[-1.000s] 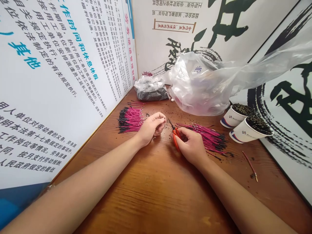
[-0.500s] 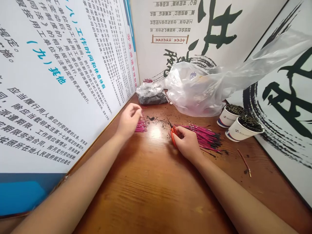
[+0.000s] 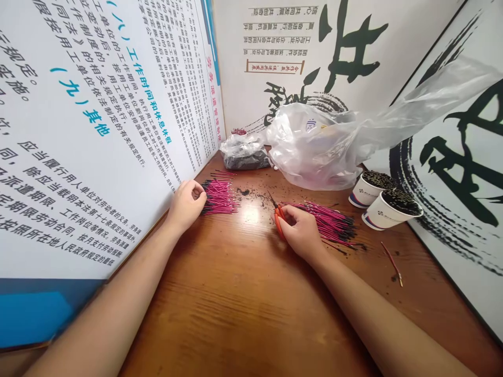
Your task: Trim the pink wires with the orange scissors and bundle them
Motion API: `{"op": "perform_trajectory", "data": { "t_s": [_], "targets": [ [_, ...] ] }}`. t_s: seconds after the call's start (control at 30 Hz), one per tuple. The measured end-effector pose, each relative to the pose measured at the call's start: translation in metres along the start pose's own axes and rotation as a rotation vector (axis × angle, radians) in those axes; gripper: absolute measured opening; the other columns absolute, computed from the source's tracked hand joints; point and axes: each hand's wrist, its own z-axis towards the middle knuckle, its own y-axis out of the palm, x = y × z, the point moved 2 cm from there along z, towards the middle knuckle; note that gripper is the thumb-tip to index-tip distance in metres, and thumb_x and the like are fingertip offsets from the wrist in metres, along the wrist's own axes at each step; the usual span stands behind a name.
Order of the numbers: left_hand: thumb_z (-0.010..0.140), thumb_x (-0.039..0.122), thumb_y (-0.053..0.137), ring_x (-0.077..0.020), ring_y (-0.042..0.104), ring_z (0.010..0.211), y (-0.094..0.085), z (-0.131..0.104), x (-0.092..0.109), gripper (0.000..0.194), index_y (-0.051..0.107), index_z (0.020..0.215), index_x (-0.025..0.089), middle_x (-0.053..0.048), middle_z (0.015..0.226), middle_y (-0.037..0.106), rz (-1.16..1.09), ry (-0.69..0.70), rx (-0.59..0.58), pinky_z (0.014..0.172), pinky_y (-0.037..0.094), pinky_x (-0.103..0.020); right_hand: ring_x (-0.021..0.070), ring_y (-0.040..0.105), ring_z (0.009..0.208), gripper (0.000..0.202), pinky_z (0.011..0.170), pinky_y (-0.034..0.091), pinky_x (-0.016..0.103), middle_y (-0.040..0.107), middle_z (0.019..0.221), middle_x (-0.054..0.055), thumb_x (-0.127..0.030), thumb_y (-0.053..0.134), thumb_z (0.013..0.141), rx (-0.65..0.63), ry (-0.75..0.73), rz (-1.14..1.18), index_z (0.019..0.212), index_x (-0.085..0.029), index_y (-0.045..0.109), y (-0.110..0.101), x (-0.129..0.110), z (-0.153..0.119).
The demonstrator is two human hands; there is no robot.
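My left hand (image 3: pixel 187 204) is at the left end of a pile of dark-pink wires (image 3: pixel 221 198) with black ends. Its thumb and forefinger are pinched together; whatever may be between them I cannot make out. In my right hand (image 3: pixel 302 230) is a pair of orange-handled snips (image 3: pixel 280 217), the slim dark tip pointing up and away to the left. Just behind the right hand's fingers lies a second pile of dark-pink wires (image 3: pixel 333 222), black ends to the right. My right fingers are wrapped around the handles.
Two paper cups (image 3: pixel 392 210) full of dark bits stand at the right. A big clear plastic bag (image 3: pixel 314 152) and a smaller bag with dark contents (image 3: pixel 247 153) sit at the back. Dark crumbs (image 3: pixel 245 192) are scattered between the piles. A loose reddish wire (image 3: pixel 392 264) lies at right. Printed panels border the table.
My left hand has moved left and toward me, from over the left pile to its left end, uncovering the wires. The right hand with the snips has stayed almost still.
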Motion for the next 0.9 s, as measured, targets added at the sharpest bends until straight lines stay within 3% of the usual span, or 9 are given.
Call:
{"op": "perform_trajectory", "data": {
  "t_s": [0.27, 0.47, 0.67, 0.8, 0.9],
  "targets": [
    [0.072, 0.019, 0.052, -0.0184, 0.051, 0.079, 0.008, -0.002, -0.008, 0.002, 0.054, 0.072, 0.02, -0.002, 0.085, 0.049, -0.032, -0.056, -0.094, 0.079, 0.041, -0.033, 0.0117, 0.045, 0.057, 0.019, 0.055, 0.034, 0.024, 0.053, 0.062, -0.002, -0.031, 0.056, 0.086, 0.002, -0.032, -0.032, 0.071, -0.018, 0.057, -0.002, -0.008, -0.004],
    [0.071, 0.017, 0.051, -0.0163, 0.048, 0.072, 0.008, -0.003, -0.008, 0.004, 0.053, 0.073, 0.02, 0.0, 0.077, 0.047, -0.119, -0.065, -0.073, 0.072, 0.039, -0.03, 0.0141, 0.052, 0.063, 0.015, 0.06, 0.038, 0.025, 0.06, 0.07, 0.001, -0.031, 0.054, 0.087, 0.037, -0.038, -0.135, 0.08, -0.019, 0.059, -0.006, -0.016, -0.003],
    [0.078, 0.019, 0.045, -0.015, 0.049, 0.072, 0.004, -0.004, -0.001, 0.005, 0.05, 0.079, 0.02, 0.002, 0.075, 0.051, -0.217, -0.052, -0.012, 0.068, 0.039, -0.026, 0.0169, 0.058, 0.066, 0.021, 0.062, 0.04, 0.027, 0.067, 0.077, 0.003, -0.035, 0.052, 0.087, 0.034, 0.063, -0.313, 0.087, -0.019, 0.064, -0.046, -0.012, -0.008],
    [0.08, 0.016, 0.045, -0.0142, 0.047, 0.067, 0.002, -0.007, 0.009, 0.007, 0.05, 0.079, 0.02, 0.002, 0.074, 0.051, -0.27, -0.007, -0.01, 0.064, 0.037, -0.025, 0.0172, 0.058, 0.061, 0.025, 0.055, 0.038, 0.026, 0.067, 0.071, 0.002, -0.044, 0.058, 0.082, 0.035, 0.207, -0.548, 0.081, -0.02, 0.067, -0.082, 0.004, -0.028],
    [0.079, 0.014, 0.046, -0.0146, 0.045, 0.065, 0.002, -0.009, 0.014, 0.008, 0.051, 0.078, 0.021, 0.002, 0.073, 0.05, -0.252, 0.04, -0.038, 0.061, 0.035, -0.026, 0.0169, 0.059, 0.057, 0.024, 0.052, 0.038, 0.026, 0.068, 0.067, 0.002, -0.042, 0.058, 0.08, 0.065, 0.267, -0.615, 0.082, -0.02, 0.069, -0.095, 0.016, -0.042]
  ]
}}
